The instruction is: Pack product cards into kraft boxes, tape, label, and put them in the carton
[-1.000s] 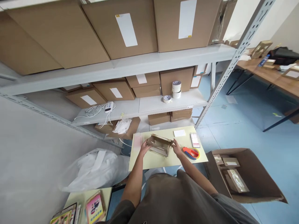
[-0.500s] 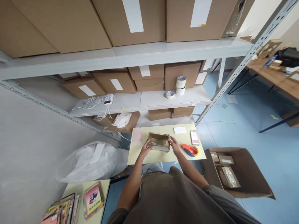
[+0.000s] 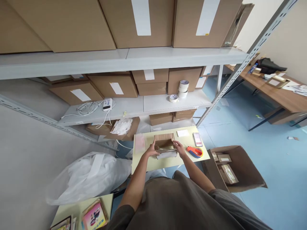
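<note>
- Open-topped brown cardboard box [image 3: 165,149]: held between the two hands over the pale-yellow rectangular table [image 3: 146,163]; whether the tabletop is touched cannot be told.
- Left hand [image 3: 151,150]: partly curled, closed on the box's left end.
- Right hand [image 3: 179,148]: partly curled, with the right end gripped.
- Red-and-blue plastic tool [image 3: 192,150]: laid just right of the right hand.
- White rectangular card [image 3: 183,133]: placed beyond the right hand.

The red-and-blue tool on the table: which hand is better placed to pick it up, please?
Probably the right hand: the red-and-blue tool lies near it, while the left hand is at the opposite side of the open box.
</note>
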Demonstrator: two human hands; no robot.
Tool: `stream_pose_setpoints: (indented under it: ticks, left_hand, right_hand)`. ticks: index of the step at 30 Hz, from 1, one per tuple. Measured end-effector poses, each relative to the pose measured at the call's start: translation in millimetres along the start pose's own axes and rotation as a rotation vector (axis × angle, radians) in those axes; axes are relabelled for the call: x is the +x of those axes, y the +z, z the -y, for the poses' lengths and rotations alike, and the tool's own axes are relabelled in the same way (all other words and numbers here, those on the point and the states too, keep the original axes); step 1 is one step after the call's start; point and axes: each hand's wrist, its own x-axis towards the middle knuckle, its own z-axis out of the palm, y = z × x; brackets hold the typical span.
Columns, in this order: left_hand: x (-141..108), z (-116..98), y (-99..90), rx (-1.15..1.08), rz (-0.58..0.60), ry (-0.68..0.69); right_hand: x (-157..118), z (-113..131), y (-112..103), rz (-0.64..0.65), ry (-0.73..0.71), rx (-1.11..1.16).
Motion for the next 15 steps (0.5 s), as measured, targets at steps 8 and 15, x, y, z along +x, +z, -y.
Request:
stream_pose_setpoints:
  ticks: [8, 15]
  left_hand:
    - [-9, 24, 13.4, 0.04, -0.095, 0.139]
    - [-30, 62, 26.8, 0.04, -0.2, 0.265]
  right_hand:
    - [0, -20, 8, -0.034, 0.039, -0.078]
    - [-10, -37, 7, 0.032, 0.019, -0.207]
